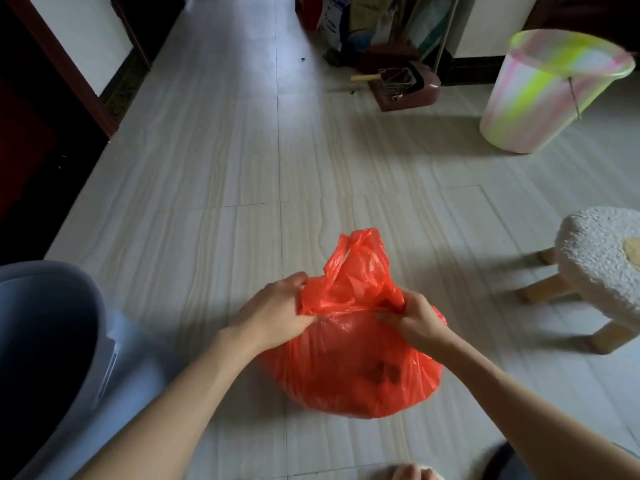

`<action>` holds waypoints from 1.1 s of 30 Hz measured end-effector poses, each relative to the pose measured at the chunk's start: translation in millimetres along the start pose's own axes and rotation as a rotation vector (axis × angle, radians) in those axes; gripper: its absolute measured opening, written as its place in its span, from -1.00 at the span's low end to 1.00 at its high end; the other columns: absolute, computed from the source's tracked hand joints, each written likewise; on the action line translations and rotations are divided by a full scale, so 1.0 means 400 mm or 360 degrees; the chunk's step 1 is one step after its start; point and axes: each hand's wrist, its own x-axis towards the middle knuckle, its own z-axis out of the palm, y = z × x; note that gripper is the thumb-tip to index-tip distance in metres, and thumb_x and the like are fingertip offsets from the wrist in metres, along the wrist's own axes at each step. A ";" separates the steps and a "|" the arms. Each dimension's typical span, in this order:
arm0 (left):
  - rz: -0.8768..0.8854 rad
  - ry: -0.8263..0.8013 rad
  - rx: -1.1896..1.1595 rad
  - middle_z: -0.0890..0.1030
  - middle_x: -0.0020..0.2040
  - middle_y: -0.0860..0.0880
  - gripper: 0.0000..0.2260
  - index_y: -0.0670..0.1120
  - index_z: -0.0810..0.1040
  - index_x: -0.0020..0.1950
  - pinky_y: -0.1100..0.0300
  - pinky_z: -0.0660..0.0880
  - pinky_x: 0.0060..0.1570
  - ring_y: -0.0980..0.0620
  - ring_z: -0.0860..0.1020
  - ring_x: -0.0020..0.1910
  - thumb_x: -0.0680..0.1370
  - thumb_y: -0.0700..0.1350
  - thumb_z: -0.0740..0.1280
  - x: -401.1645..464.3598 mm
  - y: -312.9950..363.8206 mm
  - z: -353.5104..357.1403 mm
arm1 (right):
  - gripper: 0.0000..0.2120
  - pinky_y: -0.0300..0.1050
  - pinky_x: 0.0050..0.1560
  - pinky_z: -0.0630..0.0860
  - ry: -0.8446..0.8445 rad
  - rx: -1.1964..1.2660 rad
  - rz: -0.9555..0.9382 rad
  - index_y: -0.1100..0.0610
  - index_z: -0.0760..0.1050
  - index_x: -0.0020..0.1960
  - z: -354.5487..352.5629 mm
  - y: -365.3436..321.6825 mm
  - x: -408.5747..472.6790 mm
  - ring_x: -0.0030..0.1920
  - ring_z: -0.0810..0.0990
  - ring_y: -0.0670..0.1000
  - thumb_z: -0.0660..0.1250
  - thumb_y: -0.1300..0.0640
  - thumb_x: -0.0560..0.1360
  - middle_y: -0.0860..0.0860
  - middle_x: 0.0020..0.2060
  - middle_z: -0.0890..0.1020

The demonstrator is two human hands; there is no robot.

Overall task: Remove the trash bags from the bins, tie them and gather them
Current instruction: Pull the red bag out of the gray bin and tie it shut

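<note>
A full red trash bag [353,368] sits on the tiled floor in front of me. Its two handle loops [360,268] stand up above its mouth. My left hand [277,310] grips the bag's top edge on the left side. My right hand [412,320] pinches the top edge on the right side. A grey bin [52,341] stands at the lower left, dark inside. A pink and green striped bin [547,95] stands at the upper right, with no bag visible in it.
A white fuzzy stool with wooden legs [602,268] stands at the right. A dark red dustpan [405,88] and sacks [353,19] lie at the far wall. A dark door frame [69,64] runs along the left. My toes [412,472] show at the bottom edge.
</note>
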 end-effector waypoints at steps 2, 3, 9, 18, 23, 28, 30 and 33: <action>0.0267 0.0211 -0.0020 0.61 -0.09 0.09 -0.72 0.00 0.52 0.00 0.15 0.52 -0.04 0.12 0.57 -0.09 0.40 0.11 0.41 -0.007 0.010 0.005 | -0.71 -0.27 -0.21 0.56 0.0005 0.0400 0.0188 0.12 0.60 -0.23 -0.007 0.001 -0.001 -0.32 0.59 -0.18 0.30 0.49 0.37 -0.05 -0.33 0.65; 0.0403 0.0314 -0.0041 0.61 -0.09 0.07 -0.72 -0.02 0.55 -0.01 0.24 0.50 -0.04 0.15 0.55 -0.09 0.37 0.09 0.42 -0.004 0.012 0.016 | -0.66 -0.26 -0.25 0.58 0.0011 0.0623 0.0285 0.11 0.61 -0.28 -0.007 0.004 0.001 -0.35 0.61 -0.12 0.27 0.53 0.36 -0.03 -0.37 0.66; 0.0085 0.0205 -0.1350 0.68 -0.10 0.14 -0.84 -0.07 0.63 0.00 0.39 0.43 0.05 0.29 0.59 -0.01 0.46 -0.19 0.33 0.024 0.077 0.102 | -0.69 -0.21 -0.40 0.58 0.0037 0.1125 0.0585 0.21 0.54 -0.26 0.003 0.017 0.040 -0.49 0.60 -0.04 0.18 0.57 0.37 0.02 -0.51 0.62; -0.0690 0.0552 -0.2113 0.64 0.09 -0.15 -0.74 -0.15 0.64 0.01 0.00 0.39 0.31 -0.08 0.56 0.18 0.44 0.00 0.41 0.080 0.052 0.141 | -0.74 -0.17 -0.40 0.57 -0.0281 0.0947 0.0762 0.22 0.53 -0.22 0.008 0.015 0.097 -0.48 0.59 0.01 0.19 0.51 0.39 0.08 -0.46 0.61; -0.0476 0.0246 -0.2104 0.69 -0.02 -0.12 -0.68 -0.10 0.65 -0.28 0.09 0.31 0.34 0.00 0.60 0.12 0.56 -0.03 0.22 0.073 0.027 0.139 | -0.74 -0.17 -0.37 0.52 -0.0242 0.0885 0.0770 0.22 0.49 -0.27 0.034 0.003 0.111 -0.46 0.54 0.05 0.14 0.52 0.34 0.14 -0.42 0.54; -0.0690 0.0574 -0.2173 0.20 -0.67 0.08 -0.56 -0.05 0.17 -0.48 0.33 0.24 -0.49 0.14 0.25 -0.65 0.60 -0.13 0.17 0.100 0.063 0.153 | -0.73 -0.17 -0.27 0.60 -0.0398 0.1398 0.0713 0.20 0.59 -0.20 0.017 0.006 0.076 -0.32 0.65 0.03 0.21 0.49 0.33 0.10 -0.34 0.66; -0.0749 0.0585 -0.2236 0.15 -0.66 0.09 -0.55 -0.04 0.12 -0.47 0.33 0.14 -0.55 0.16 0.15 -0.68 0.60 -0.10 0.17 0.115 0.053 0.154 | -0.81 -0.11 -0.18 0.60 -0.0444 0.1733 0.0674 0.17 0.63 -0.19 0.007 0.003 0.060 -0.25 0.67 0.04 0.27 0.34 0.33 0.10 -0.25 0.68; -0.0663 0.0467 -0.2058 0.17 -0.61 0.11 -0.62 -0.04 0.23 -0.43 0.35 0.17 -0.55 0.17 0.17 -0.61 0.57 -0.11 0.24 0.101 0.064 0.152 | -0.81 -0.16 -0.25 0.59 -0.0125 0.1824 0.0586 0.16 0.55 -0.14 0.027 0.010 0.058 -0.31 0.64 0.00 0.16 0.26 0.51 0.03 -0.31 0.66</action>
